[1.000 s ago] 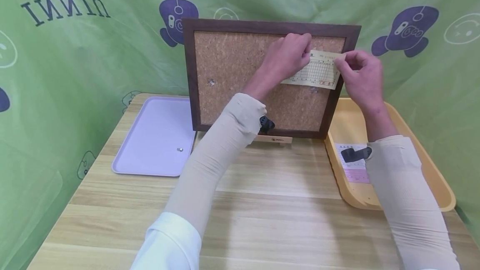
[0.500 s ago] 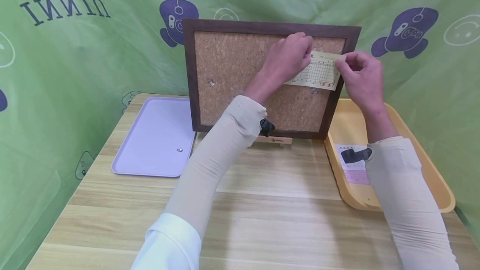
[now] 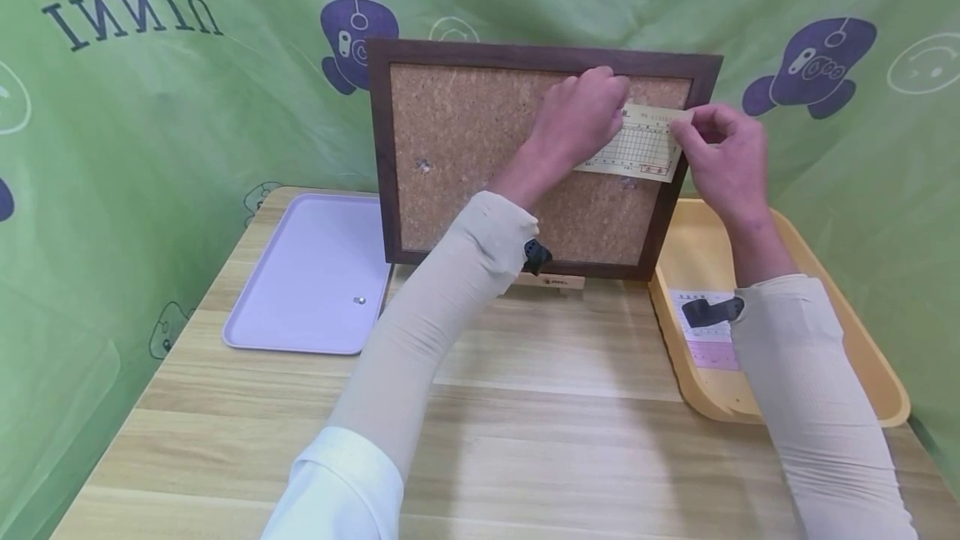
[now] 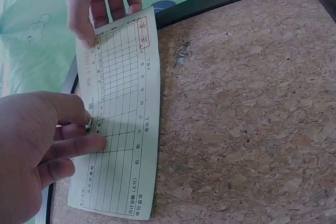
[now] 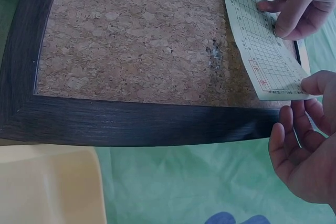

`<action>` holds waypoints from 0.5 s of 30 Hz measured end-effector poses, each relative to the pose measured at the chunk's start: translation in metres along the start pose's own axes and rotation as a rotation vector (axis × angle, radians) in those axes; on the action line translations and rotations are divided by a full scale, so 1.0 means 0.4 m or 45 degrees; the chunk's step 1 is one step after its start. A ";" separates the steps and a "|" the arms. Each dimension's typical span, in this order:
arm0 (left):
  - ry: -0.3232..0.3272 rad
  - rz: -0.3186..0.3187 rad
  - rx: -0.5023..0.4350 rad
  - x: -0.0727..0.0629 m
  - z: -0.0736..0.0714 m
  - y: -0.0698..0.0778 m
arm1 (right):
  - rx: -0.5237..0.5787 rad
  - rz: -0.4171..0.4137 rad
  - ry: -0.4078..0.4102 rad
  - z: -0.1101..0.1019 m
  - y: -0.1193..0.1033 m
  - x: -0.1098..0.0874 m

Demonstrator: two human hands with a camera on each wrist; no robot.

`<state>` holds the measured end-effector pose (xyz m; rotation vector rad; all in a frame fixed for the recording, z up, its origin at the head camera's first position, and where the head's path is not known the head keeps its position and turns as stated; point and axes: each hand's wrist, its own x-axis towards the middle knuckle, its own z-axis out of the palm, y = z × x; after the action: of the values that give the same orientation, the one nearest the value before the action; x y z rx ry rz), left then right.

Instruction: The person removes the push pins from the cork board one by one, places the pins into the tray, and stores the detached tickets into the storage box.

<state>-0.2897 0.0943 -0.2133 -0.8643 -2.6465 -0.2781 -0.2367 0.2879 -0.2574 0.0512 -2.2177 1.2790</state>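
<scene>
A pale yellow printed receipt slip (image 3: pixel 637 140) lies against the upper right of a dark-framed cork board (image 3: pixel 465 132). My left hand (image 3: pixel 581 119) is at the slip's top edge, fingers curled. In the left wrist view, a small pale pin-like bit (image 4: pixel 89 122) shows at its thumb tip, mostly hidden by the fingers. With thumb and forefinger, my right hand (image 3: pixel 723 152) pinches the slip's right end beside the frame. The right wrist view shows that end (image 5: pixel 281 90) overlapping the frame's inner edge, the other fingers loosely bent.
A lilac tray (image 3: pixel 307 265) with one small shiny tack (image 3: pixel 360 300) stands left. A yellow tray (image 3: pixel 701 232) at right holds a white-and-pink slip (image 3: pixel 712 352). The board leans on a wooden stand (image 3: pixel 555 281) on the table (image 3: pixel 525 440); green cloth (image 3: pixel 150 148) hangs behind.
My left hand has shifted slightly right along the slip, covering a little more of its left part. The right hand keeps its pinch in nearly the same place.
</scene>
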 end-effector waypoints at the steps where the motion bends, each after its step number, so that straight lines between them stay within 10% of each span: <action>1: -0.004 -0.001 0.005 0.001 -0.001 0.001 | 0.001 0.000 0.000 0.000 0.000 0.000; 15: -0.009 -0.030 -0.131 0.004 0.000 -0.001 | -0.006 0.007 -0.012 -0.003 0.002 0.003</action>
<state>-0.2913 0.0948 -0.2128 -0.8676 -2.6707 -0.4211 -0.2373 0.2897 -0.2571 0.0497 -2.2300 1.2793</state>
